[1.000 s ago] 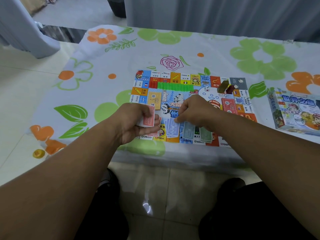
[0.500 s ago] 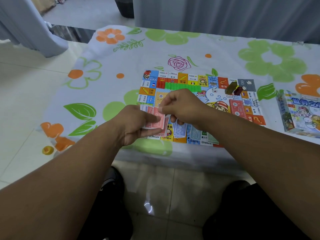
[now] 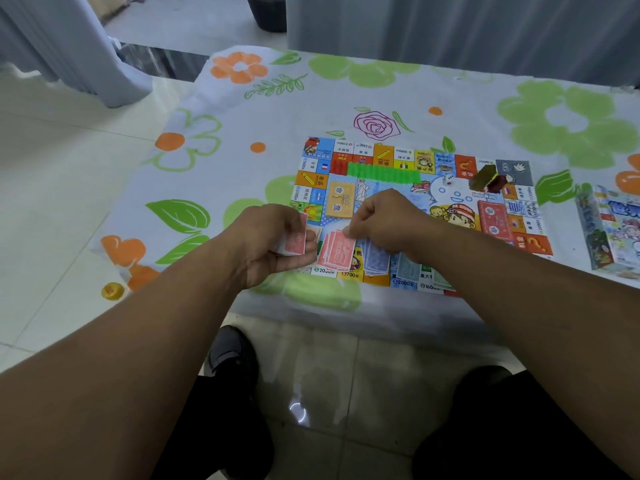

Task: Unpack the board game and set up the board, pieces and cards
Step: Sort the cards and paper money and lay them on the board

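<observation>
Right hand has left the stack of red play-money notes that the left hand grips, and now pinches a red note onto the red pile at the game board's near edge, just beside the blue pile. These notes look thin, light and floppy (probably slippery against each other), so a thumb-and-fingertip pinch at one corner should suit.

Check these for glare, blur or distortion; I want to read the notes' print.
Head view: dim, bluish light; glare spot on the floor; wide-angle bending bows the table; the box at the right edge smears; the red notes' print is soft, barely legible.
</observation>
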Available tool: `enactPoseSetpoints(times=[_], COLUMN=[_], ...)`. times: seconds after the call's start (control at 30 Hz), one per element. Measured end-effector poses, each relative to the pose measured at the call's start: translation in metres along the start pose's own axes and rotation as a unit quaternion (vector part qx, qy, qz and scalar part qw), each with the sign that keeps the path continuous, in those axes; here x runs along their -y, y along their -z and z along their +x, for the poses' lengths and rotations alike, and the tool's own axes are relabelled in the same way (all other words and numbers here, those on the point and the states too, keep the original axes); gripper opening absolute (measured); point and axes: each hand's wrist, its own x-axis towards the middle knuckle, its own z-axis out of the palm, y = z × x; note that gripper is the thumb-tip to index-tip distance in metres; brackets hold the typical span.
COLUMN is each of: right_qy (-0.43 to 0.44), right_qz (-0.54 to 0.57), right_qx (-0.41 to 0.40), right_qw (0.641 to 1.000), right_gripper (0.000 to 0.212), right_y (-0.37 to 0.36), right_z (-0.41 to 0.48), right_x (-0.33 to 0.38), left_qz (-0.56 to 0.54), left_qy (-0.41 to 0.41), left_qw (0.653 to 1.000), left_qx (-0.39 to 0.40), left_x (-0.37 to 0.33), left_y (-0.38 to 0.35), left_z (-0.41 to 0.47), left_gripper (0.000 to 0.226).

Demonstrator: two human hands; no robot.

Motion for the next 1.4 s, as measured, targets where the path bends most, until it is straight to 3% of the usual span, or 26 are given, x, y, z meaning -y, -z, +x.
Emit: enactPoseSetpoints(times=[0.17,0.37,0.53,0.83,1.07,1.3,1.4], right_qy=[0.031,0.083,0.105,0.020,-0.009,0.024,0.047], right_qz=[0.022,0.077,0.079,0.080,0.016,0.048,0.082], right_qx=[-0.009,0.041,0.049,0.013,0.025,0.002,0.014], right_qw=[0.999,0.993,0.990,0.996,1.000,0.999,0.995], right_gripper=[0.014,0.030,0.014,0.018,0.018,0.014,0.022], right_y=[0.001,-0.004,-0.005,0.005,0.003,0.007,0.008], right_z=[-0.001,-0.007,-0.008,-0.003,-0.001,-0.006,-0.008], right_x=[0.002,0.012,0.013,0.005,-0.001,0.005,0.007], left_qz=[-0.015,0.007,0.014,0.017,-0.006,-0.021,-0.013], left_qy=[-0.003,-0.014,-0.017,-0.009,0.003,-0.004,-0.006], left_qw=[1.000,0.999,0.999,1.000,1.000,1.000,0.999], left_qx=[0.025,0.028,0.033,-0.024,-0.002,0.018,0.033], left_x=[0.000,0.002,0.003,0.001,-0.001,-0.001,0.000], left_y=[-0.007,-0.008,-0.008,0.000,-0.001,-0.009,-0.012], left_z=[-0.003,-0.001,-0.001,0.004,0.001,-0.003,-0.002], left_gripper=[0.031,0.032,0.030,0.016,0.022,0.028,0.031])
